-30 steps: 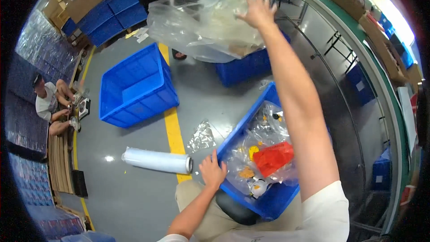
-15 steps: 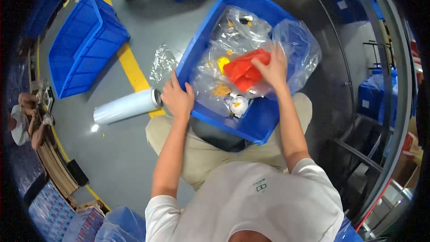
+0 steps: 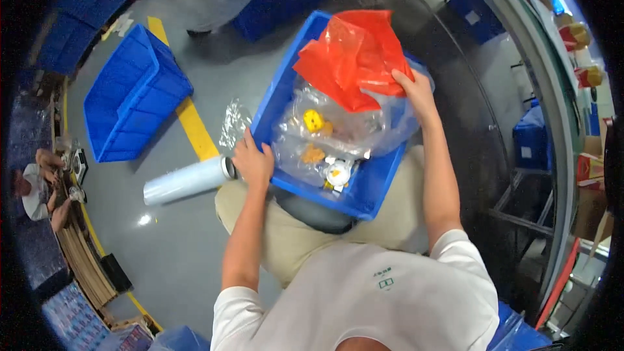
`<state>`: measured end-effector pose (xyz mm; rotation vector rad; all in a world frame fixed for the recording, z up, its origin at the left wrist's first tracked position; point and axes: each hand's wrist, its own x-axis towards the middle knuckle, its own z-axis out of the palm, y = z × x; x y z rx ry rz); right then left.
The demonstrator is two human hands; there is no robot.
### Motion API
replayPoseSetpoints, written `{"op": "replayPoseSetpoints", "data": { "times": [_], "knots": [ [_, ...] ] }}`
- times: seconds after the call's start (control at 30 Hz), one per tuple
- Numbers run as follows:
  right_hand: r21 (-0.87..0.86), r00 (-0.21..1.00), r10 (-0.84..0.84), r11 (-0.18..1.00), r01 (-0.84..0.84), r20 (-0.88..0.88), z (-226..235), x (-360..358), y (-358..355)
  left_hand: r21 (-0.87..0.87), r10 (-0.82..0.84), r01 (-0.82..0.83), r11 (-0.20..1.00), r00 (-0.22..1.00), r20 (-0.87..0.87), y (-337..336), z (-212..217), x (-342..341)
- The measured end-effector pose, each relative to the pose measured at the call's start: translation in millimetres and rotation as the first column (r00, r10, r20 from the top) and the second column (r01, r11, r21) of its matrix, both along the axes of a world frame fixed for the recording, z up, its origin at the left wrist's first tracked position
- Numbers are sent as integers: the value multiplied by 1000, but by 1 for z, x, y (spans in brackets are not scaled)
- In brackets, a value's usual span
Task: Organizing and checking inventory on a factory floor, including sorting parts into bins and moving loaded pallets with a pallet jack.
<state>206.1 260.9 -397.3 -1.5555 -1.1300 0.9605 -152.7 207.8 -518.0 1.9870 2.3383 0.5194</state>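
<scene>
- We see our left hand (image 3: 253, 159) gripping the blue bin (image 3: 364, 192) rim; our right hand (image 3: 416, 91) lifts the red bag (image 3: 354, 55) above it.
- Clear bags (image 3: 338, 133) crowd the bin interior.
- Left, a white roll (image 3: 185, 181) and another blue crate (image 3: 130, 101) flank bare floor (image 3: 175, 247).
</scene>
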Motion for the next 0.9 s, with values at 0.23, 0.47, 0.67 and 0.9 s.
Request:
{"op": "replayPoseSetpoints", "data": {
  "times": [0.23, 0.47, 0.67, 0.9],
  "knots": [
    [808, 795, -582, 380, 450, -169, 85, -68, -24, 1, 16, -16, 1000, 1000, -5, -4, -17, -6],
    [949, 685, -708, 66, 308, -174, 183, -159, 100, -39, 36, -34, 999, 999, 37, -23, -6, -14],
    [662, 659, -473, 748, -50, 585, 215, -210, 214, 71, -17, 13, 997, 998, 58, -19, -15, -2],
    [463, 938, -190, 885, 36, 291, 60, -119, 113, 100, 9, -11, 995, 1000, 16, 0, -21, -15]
  ]
}}
